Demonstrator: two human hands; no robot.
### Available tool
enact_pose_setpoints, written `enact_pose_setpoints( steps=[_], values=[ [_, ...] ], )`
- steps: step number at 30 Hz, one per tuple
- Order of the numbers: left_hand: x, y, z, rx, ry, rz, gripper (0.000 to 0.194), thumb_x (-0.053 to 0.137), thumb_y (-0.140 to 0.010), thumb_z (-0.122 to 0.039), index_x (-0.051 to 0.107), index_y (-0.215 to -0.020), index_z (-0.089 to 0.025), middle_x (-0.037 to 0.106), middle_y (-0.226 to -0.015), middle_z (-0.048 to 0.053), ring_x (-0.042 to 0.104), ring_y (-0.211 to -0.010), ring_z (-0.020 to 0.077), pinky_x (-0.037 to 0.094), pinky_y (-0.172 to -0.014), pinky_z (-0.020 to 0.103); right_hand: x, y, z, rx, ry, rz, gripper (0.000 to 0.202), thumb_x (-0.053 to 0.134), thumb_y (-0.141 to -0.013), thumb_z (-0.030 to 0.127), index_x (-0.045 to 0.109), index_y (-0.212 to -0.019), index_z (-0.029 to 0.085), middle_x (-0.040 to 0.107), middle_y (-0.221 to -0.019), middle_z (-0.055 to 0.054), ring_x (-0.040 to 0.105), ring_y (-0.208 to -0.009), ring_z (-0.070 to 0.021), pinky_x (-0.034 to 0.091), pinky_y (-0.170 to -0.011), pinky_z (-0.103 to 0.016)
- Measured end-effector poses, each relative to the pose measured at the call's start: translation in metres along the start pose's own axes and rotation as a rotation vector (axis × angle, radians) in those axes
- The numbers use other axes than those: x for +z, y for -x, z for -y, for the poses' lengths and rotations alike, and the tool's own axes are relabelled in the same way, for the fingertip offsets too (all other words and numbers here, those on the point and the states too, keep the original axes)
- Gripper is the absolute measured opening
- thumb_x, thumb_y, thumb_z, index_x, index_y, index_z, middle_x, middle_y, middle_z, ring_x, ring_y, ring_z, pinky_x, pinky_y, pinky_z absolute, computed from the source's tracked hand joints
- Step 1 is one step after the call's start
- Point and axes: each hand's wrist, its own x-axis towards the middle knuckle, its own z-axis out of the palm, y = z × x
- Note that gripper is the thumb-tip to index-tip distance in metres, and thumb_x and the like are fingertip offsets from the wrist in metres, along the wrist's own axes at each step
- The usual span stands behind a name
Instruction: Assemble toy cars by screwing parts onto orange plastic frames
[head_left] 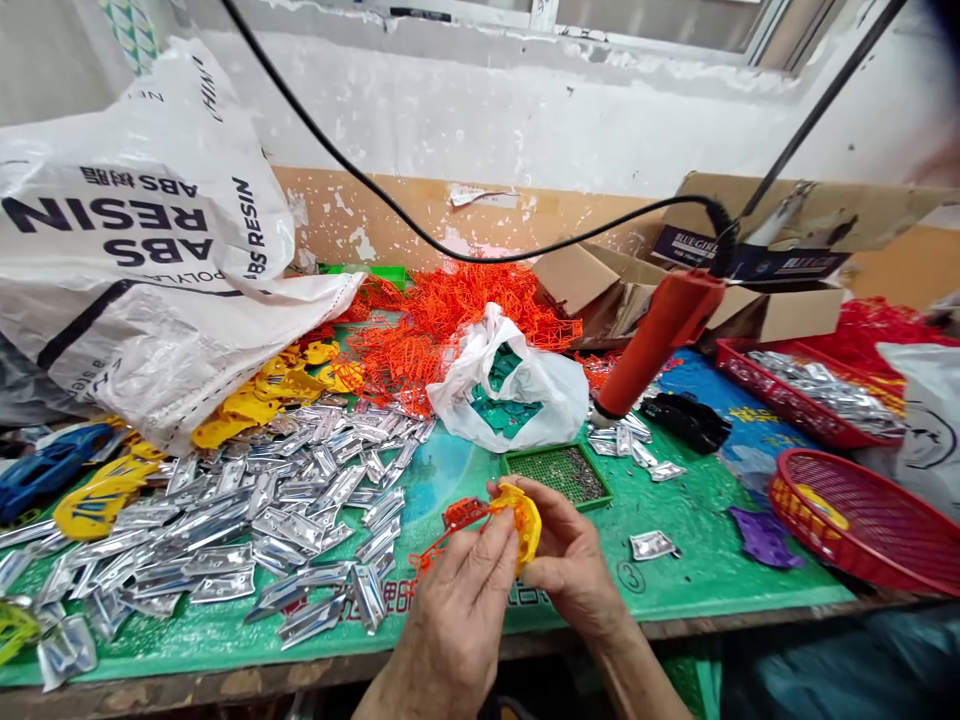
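Both my hands meet above the front of the table around a curved yellow plastic part (pixel 531 530). My right hand (pixel 574 565) grips its right side between thumb and fingers. The closed fingers of my left hand (pixel 461 590) press against its left side. From behind them an orange-red plastic frame (pixel 465 513) sticks out to the left; its end at the yellow part is partly hidden. Just beyond my hands sits a green mesh tray (pixel 514 463) with small dark bits, probably screws. A red electric screwdriver (pixel 660 340) hangs from a black cable at the right.
Shiny silver plates (pixel 315 480) lie heaped at left, beside yellow parts (pixel 262 390) and a white resin sack (pixel 112 240). Behind are tangled orange frames (pixel 450 320) and a white bag (pixel 559 385) of green pieces. Red baskets (pixel 787 490) and a purple piece (pixel 763 537) are at right.
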Motion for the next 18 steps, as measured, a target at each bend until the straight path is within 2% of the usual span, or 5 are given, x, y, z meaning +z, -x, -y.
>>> enact_pose_setpoints(
  steps=[10,18],
  values=[
    [0.004,0.002,0.002,0.028,-0.031,-0.011,0.066,0.043,-0.088,0.000,0.027,-0.151,-0.007,0.066,-0.126,0.019,0.060,-0.102,0.0264,0.058,-0.082,0.038,-0.004,0.000,-0.004,-0.013,0.002,-0.002,0.072,0.094,-0.046,0.022,0.070,-0.113,0.031,0.070,-0.122,-0.004,0.064,-0.111,-0.0207,0.051,-0.095,-0.030],
    [0.015,0.017,0.005,0.020,0.019,-0.011,0.063,0.044,-0.086,-0.001,0.034,-0.148,-0.005,0.059,-0.137,0.019,0.056,-0.111,0.0285,0.055,-0.087,0.041,-0.006,0.000,-0.007,-0.062,0.048,0.006,0.071,0.094,-0.048,0.022,0.070,-0.115,0.032,0.069,-0.122,-0.004,0.063,-0.113,-0.0208,0.051,-0.095,-0.029]
  ],
)
